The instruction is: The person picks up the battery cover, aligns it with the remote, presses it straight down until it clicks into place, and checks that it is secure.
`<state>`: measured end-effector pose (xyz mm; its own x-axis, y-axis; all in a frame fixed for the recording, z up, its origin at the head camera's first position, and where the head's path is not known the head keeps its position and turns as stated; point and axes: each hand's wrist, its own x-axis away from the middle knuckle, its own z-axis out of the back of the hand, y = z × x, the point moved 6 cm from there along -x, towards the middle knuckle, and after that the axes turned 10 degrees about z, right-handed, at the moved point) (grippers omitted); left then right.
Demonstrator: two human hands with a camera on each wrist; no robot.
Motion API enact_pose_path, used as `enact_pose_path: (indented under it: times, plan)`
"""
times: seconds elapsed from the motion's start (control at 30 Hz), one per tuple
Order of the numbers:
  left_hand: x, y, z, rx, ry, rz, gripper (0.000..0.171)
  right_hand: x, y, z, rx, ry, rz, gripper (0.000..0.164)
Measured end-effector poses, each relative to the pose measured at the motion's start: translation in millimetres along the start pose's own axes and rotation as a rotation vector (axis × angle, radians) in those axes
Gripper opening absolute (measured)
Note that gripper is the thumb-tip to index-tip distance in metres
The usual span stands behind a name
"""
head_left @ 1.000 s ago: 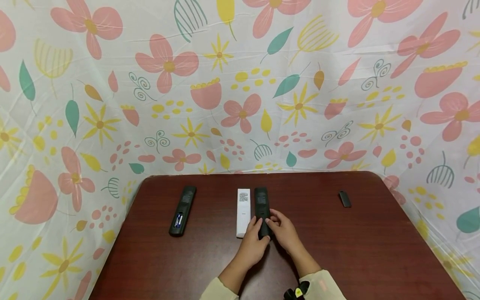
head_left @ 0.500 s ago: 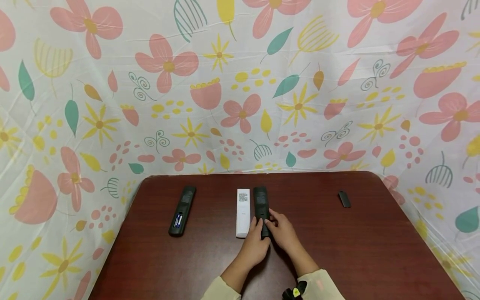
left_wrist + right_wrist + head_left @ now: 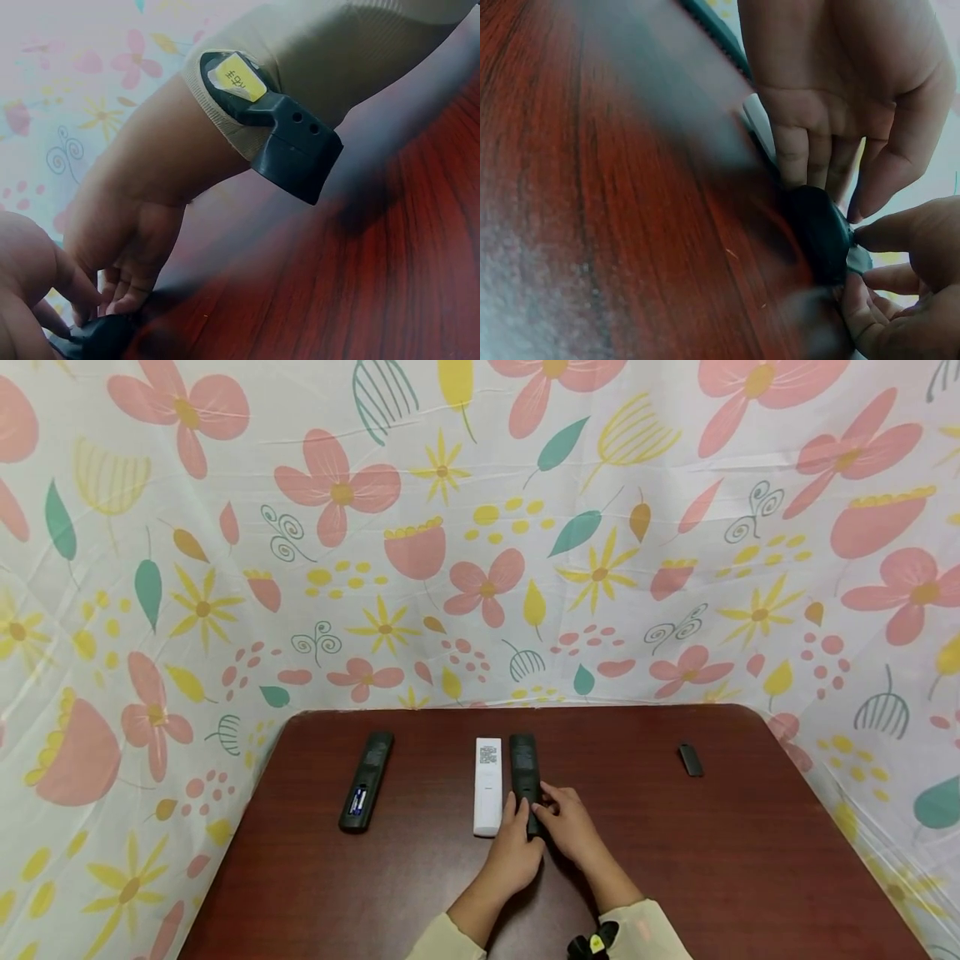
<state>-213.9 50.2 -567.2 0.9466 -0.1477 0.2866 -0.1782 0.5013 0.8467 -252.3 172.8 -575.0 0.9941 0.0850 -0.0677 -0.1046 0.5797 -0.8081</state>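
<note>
A black remote control (image 3: 524,762) lies back side up on the table, its far end pointing at the wall. My left hand (image 3: 513,853) holds its near end from the left, fingers along the side and on the back. From the right, my right hand (image 3: 574,832) grips the same remote, with the thumb on its back near the battery cover. Both hands meet around the dark rounded end of the remote (image 3: 816,234) in the right wrist view. Much of the near end is hidden under the fingers.
Just left of the held remote lies a white remote (image 3: 487,789), back up. Further left is another black remote (image 3: 366,783), its battery compartment uncovered and batteries showing. A small black cover (image 3: 690,760) lies at the right. Flowered cloth (image 3: 480,527) hangs behind the brown table (image 3: 750,843).
My left hand and forearm have shifted slightly to the right. The right hand keeps its grip in nearly the same place, and the remotes stay where they were.
</note>
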Motion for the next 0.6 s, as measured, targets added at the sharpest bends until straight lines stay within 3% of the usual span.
enact_pose_path:
  times: [0.6]
  plan:
    - [4.3, -1.8, -7.6, -0.088, 0.088, -0.081, 0.071, 0.7, 0.9, 1.4, -0.010, 0.009, 0.014, 0.051]
